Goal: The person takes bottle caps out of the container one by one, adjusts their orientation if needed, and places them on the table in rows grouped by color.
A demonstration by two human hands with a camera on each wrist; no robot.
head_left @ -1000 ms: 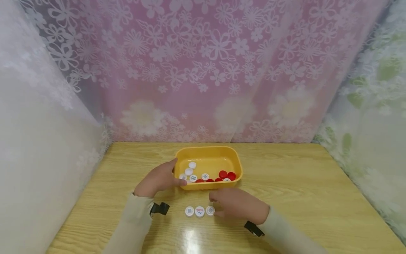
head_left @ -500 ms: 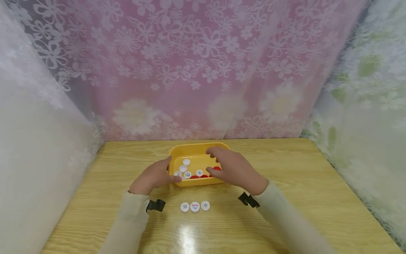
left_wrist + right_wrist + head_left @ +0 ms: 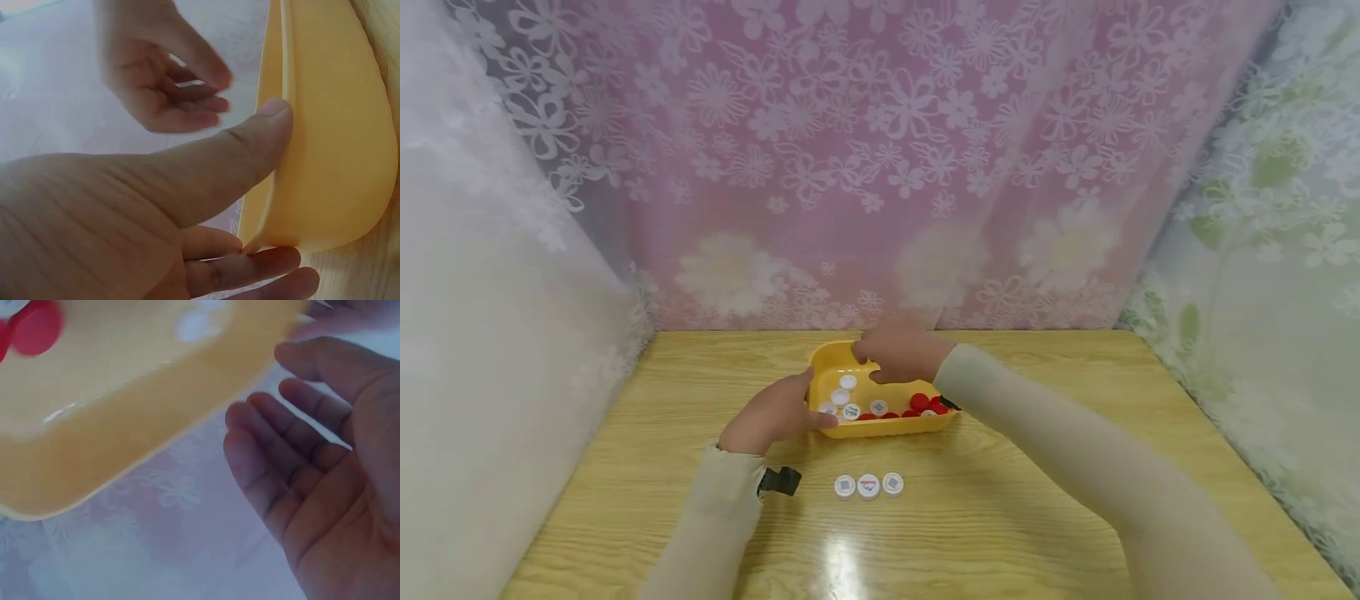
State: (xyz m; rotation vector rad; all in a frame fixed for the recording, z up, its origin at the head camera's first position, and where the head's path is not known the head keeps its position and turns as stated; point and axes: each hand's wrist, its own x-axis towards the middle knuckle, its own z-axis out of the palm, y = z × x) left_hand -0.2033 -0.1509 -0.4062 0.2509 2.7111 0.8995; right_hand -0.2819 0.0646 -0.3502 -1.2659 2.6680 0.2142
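In the head view my left hand holds the left end of a shallow yellow plastic tub. The left wrist view shows the thumb pressed on the tub's rim and the fingers round its end. My right hand hovers over the tub's far side, fingers loosely bent, with nothing in it. Inside lie several round plastic caps, among them a red cap and a white cap. Before the tub, three white printed discs form a row: left disc, middle disc, right disc.
The wooden table carries the tub and discs. A pink flowered curtain hangs behind it, with pale cloths on both sides. My right forearm crosses over the tub's right end.
My right hand has left the right disc, risen over the tub and moved to its far side. The left hand keeps its hold on the tub.
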